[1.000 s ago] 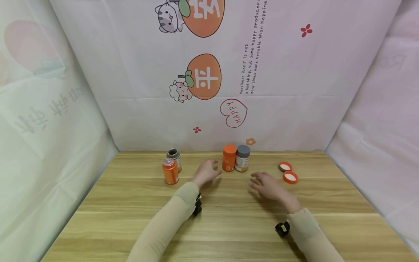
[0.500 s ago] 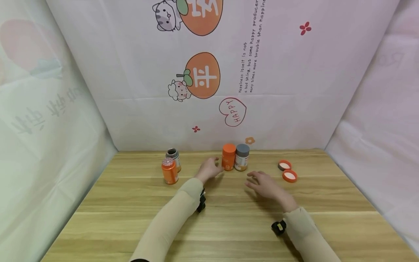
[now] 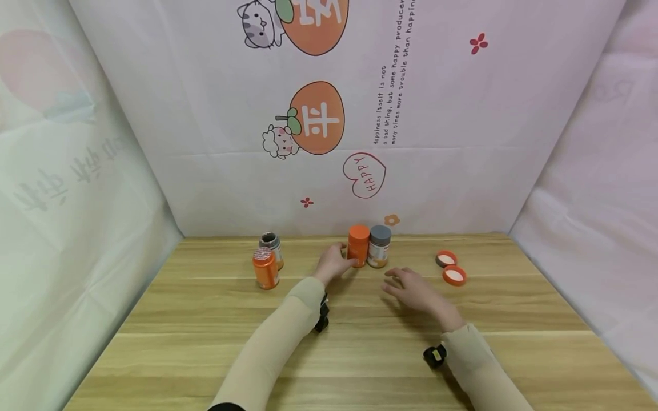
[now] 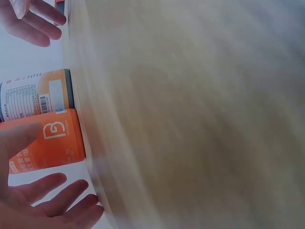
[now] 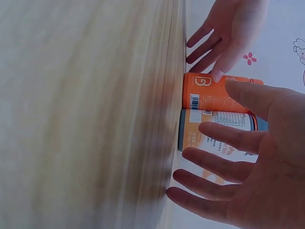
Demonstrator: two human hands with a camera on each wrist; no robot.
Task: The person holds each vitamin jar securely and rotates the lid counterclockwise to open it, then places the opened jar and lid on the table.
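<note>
My left hand (image 3: 333, 264) is beside a capped orange bottle (image 3: 358, 246), with the thumb in front of it. In the left wrist view, the fingers (image 4: 66, 200) are spread apart and a gap shows between them and the orange bottle (image 4: 52, 140). Right against that bottle stands a white-and-orange bottle with a grey cap (image 3: 379, 248). My right hand (image 3: 411, 288) is off to the right and nearer to me, its fingers extended and holding nothing. From the right wrist, the two bottles appear beyond the spread right hand (image 5: 267, 157).
At the left stand an uncapped orange bottle (image 3: 265, 269) with a patterned top and an uncapped grey-necked bottle (image 3: 271, 246) behind it. Two loose lids, one grey-and-red (image 3: 446, 259) and one orange-red (image 3: 454, 275), lie at the right. A printed white cloth (image 3: 437, 188) rises behind the wooden table (image 3: 380, 354).
My left hand has moved right, up to the orange bottle, and its thumb now overlaps the bottle's front. My right hand has shifted slightly left. The bottles and lids stay put.
</note>
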